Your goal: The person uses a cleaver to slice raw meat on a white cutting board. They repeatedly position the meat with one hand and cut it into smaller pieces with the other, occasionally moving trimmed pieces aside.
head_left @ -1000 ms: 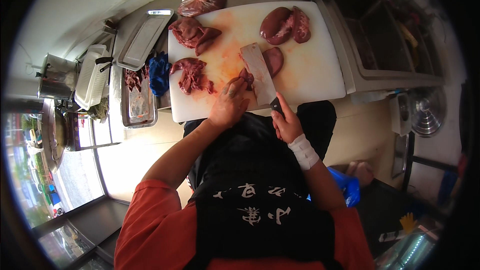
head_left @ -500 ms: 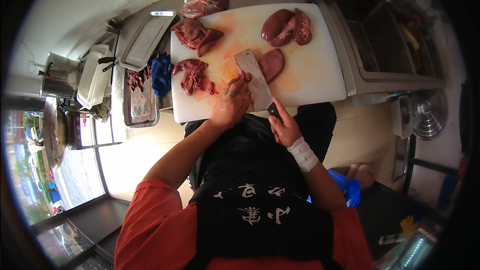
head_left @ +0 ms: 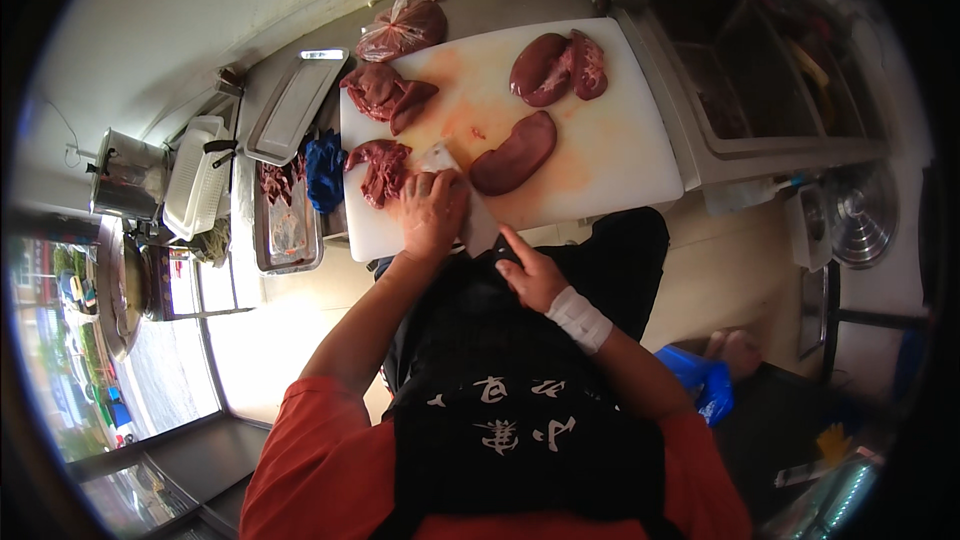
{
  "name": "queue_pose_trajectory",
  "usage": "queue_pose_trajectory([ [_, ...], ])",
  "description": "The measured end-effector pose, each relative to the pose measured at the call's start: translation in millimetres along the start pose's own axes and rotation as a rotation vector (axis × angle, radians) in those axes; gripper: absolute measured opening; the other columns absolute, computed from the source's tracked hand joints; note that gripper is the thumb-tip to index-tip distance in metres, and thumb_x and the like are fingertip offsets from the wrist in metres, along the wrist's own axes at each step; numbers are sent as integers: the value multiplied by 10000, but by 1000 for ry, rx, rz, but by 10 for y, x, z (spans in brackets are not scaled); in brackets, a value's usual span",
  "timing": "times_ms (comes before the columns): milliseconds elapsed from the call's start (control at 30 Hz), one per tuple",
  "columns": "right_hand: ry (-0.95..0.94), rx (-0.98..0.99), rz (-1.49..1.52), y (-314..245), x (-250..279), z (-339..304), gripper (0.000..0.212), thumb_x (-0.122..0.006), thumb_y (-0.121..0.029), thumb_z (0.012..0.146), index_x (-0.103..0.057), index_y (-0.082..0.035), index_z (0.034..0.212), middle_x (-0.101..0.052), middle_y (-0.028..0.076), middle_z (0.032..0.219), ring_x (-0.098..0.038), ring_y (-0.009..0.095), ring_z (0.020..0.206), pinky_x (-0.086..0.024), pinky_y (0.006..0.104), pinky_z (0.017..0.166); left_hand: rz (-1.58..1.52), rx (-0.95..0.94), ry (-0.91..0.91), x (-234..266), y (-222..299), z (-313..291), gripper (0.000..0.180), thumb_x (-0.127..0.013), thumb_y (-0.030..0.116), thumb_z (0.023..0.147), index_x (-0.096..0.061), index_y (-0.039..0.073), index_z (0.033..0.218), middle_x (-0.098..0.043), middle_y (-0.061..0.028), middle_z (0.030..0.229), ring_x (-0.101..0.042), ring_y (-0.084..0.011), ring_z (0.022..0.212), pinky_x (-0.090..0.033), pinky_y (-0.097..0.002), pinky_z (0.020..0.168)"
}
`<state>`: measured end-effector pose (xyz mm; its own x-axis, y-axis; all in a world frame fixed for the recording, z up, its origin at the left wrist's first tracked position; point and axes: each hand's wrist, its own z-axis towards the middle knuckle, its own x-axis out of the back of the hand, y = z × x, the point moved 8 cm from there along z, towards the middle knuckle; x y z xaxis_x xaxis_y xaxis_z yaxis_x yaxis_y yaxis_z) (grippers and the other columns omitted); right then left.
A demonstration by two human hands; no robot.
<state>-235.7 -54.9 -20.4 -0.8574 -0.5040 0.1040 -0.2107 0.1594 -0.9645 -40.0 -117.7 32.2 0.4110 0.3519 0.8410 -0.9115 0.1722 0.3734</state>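
Steel-bladed and black-handled, the cleaver (head_left: pixel 481 228) is in the right hand (head_left: pixel 535 278), whose grip is closed around the handle. Its blade slants toward the far left over the white cutting board (head_left: pixel 610 162). The left hand (head_left: pixel 434 218) lies against the blade with fingers bent, covering part of it; I cannot tell whether that grip pinches anything underneath. Just right of the blade, a smooth dark red slab of meat (head_left: pixel 515 155) lies flat on the board, while ragged meat pieces (head_left: pixel 381 168) lie beside the left fingers. At the board's far-left corner, a clear plastic bag (head_left: pixel 402 31) encloses another reddish piece. Left of the board, a metal tray (head_left: pixel 265 250) holds dark red scraps (head_left: pixel 281 183), next to a crumpled blue bundle (head_left: pixel 325 172).
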Motion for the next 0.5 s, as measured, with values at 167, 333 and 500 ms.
queue_pose_trajectory([
  [167,-146,-122,245,25,-62,-45,659,-643,-167,1040,-379,-188,1643,-584,25,755,-531,90,566,-482,283,540,349,50,107,78,-462,67,158,-673,178,903,-710,95,1032,-650,-141,1117,-581,-383,1164,-434,-516,1037],
  [333,140,-96,302,125,603,-453,676,-612,-177,1051,-327,-163,1664,-571,15,717,-498,92,496,-437,267,475,290,192,-28,49,-683,161,226,-677,155,868,-709,89,1082,-636,-140,1157,-554,-386,1198,-388,-569,1072],
  [500,429,-61,350,338,1234,-808,696,-580,-171,1051,-276,-151,1678,-540,8,675,-470,94,476,-400,259,440,-167,165,-71,-413,37,375,331,-778,151,856,-705,18,1150,-678,-208,1052,-650,-407,984,-548,-481,878],
])
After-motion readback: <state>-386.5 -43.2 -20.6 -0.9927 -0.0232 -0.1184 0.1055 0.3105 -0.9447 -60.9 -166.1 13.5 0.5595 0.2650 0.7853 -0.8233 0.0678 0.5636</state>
